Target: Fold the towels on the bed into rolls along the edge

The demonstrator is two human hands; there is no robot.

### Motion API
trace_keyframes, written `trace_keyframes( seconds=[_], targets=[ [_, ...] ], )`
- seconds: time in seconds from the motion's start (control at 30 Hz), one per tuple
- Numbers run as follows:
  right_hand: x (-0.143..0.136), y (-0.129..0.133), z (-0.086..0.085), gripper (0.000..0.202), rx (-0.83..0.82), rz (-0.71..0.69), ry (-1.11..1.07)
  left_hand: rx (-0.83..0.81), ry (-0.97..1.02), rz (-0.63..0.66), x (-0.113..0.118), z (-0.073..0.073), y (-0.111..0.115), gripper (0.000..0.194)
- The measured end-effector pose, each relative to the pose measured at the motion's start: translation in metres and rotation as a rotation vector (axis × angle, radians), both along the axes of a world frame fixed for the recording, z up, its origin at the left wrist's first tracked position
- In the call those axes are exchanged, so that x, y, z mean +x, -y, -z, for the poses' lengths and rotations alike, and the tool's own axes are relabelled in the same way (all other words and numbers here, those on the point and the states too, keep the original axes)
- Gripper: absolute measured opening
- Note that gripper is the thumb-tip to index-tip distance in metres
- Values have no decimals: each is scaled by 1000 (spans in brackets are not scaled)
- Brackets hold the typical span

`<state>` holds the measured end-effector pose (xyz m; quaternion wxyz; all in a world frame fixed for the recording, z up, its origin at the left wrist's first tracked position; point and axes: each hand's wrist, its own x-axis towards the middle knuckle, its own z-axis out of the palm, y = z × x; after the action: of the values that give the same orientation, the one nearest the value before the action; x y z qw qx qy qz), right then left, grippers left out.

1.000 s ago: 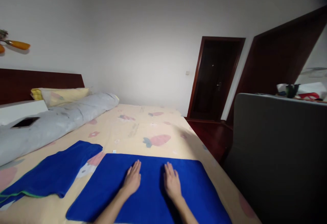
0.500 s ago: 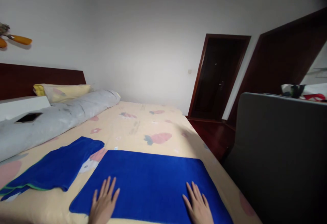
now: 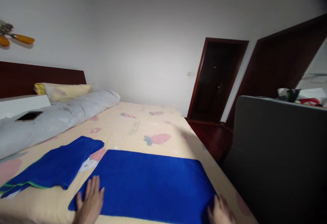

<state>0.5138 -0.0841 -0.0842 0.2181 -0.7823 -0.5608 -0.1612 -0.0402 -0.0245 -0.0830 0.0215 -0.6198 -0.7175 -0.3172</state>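
Observation:
A blue towel point(image 3: 153, 186) lies spread flat on the bed in front of me. My left hand point(image 3: 90, 198) rests open on its left part, palm down, fingers stretched out. At the towel's right edge, near the lower corner, is my right hand point(image 3: 221, 211), slightly blurred, its thumb apart from the fingers and nothing visibly gripped. A second blue towel point(image 3: 57, 166), with green edging, lies loosely crumpled to the left of the flat one.
The bedsheet point(image 3: 138, 125) is cream with strawberry prints. A grey rolled bundle point(image 3: 76, 109) carries a phone point(image 3: 29, 116); behind it lie a yellowish pillow point(image 3: 67, 92) and a dark headboard point(image 3: 51, 77). A dark grey panel point(image 3: 276, 152) stands right of the bed, before a dark door point(image 3: 217, 80).
My left hand has slid left toward the towel's left edge. My right hand has moved right, from the towel's surface to its right edge. The towels lie as before.

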Motion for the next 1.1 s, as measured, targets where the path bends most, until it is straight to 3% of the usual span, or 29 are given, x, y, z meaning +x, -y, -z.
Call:
trace_keyframes(
  seconds=[0.07, 0.13, 0.2, 0.27, 0.33, 0.4, 0.5, 0.7, 0.87, 0.97, 1.07, 1.1],
  targets=[
    [-53, -22, -15, 61, -59, -79, -58, -5, -38, 94, 51, -6, -9, 57],
    [-112, -46, -32, 59, -162, -316, -142, -104, -120, 394, 102, -15, -17, 57],
    [-166, -65, -47, 58, -292, -579, -225, -186, -158, 609, 145, -26, -27, 57],
    [-204, -80, -57, 59, -365, -734, -258, -260, -188, 693, 173, -37, -37, 58],
    [-221, -91, -63, 57, -396, -776, -245, -314, -218, 685, 184, -47, -49, 57],
    [-219, -99, -66, 55, -403, -739, -210, -343, -242, 634, 178, -55, -63, 55],
    [-191, -110, -66, 61, -398, -623, -162, -375, -262, 501, 145, -61, -83, 55],
    [-96, -123, -56, 63, -415, -313, -99, -441, -262, 205, 41, -56, -113, 57],
    [-15, -120, -39, 67, -452, -134, -116, -456, -216, 67, -29, -53, -116, 59],
    [2, -122, -35, 70, -478, -55, -106, -447, -210, -25, -32, -59, -113, 58],
    [-29, -130, -43, 66, -407, -3, -57, -407, -241, -136, 13, -62, -109, 57],
    [-49, -133, -47, 64, -369, -38, -49, -389, -257, -97, 37, -60, -107, 57]
  ],
)
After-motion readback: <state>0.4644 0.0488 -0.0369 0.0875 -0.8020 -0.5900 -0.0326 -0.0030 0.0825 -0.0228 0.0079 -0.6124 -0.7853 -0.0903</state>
